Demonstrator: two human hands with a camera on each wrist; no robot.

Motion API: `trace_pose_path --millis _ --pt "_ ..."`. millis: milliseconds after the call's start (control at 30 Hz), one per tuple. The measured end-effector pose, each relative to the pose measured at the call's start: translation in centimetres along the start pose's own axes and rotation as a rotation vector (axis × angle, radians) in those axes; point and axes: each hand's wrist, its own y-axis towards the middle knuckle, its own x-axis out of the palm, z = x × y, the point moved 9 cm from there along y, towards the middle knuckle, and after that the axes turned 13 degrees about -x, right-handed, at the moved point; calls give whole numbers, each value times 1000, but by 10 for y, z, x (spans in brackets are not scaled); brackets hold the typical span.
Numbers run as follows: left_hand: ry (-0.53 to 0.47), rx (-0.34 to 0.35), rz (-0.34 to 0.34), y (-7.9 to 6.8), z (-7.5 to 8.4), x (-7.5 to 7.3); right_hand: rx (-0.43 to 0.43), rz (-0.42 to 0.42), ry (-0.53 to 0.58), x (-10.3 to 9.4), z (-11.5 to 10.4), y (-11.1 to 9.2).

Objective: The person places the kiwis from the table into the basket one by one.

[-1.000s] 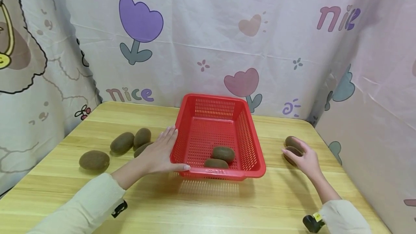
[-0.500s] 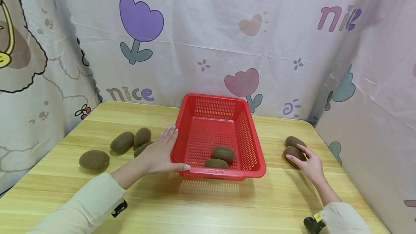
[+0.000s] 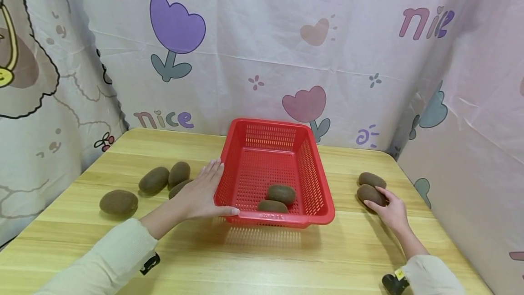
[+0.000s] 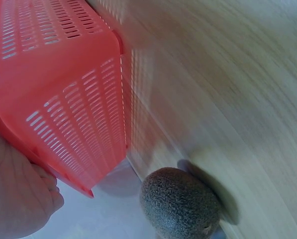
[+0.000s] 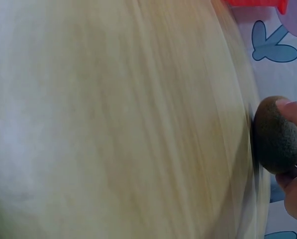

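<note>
In the head view a red plastic basket point(image 3: 266, 163) stands mid-table with two kiwis point(image 3: 281, 194) inside, near its front wall. My left hand point(image 3: 197, 197) rests on the basket's front left corner, fingers straight along the left rim and thumb along the front rim. At the right, my right hand point(image 3: 390, 208) grips a brown kiwi point(image 3: 370, 195) between thumb and fingers. The right wrist view shows the thumb on one side of that kiwi point(image 5: 275, 137) and a fingertip on the other. Just behind it, another kiwi point(image 3: 371, 179) lies on the table.
Left of the basket several loose kiwis point(image 3: 154, 180) lie on the wooden table point(image 3: 262, 258), one partly hidden behind my left hand. A single kiwi point(image 3: 118, 202) sits nearest the left edge. A patterned curtain point(image 3: 245, 58) hangs behind the table and at both sides.
My right hand has shifted slightly back from the two right-hand kiwis, and its thumb and fingers have settled round the nearer one. The left hand and basket stay still.
</note>
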Motion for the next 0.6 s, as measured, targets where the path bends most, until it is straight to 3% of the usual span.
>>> trace_pose_path --millis 367,600 --pt "-6 -5 -6 -1 0 0 -26 5 -41 -2 -1 1" --pt "-3 -2 -6 0 0 1 -4 -23 17 -3 -9 4"
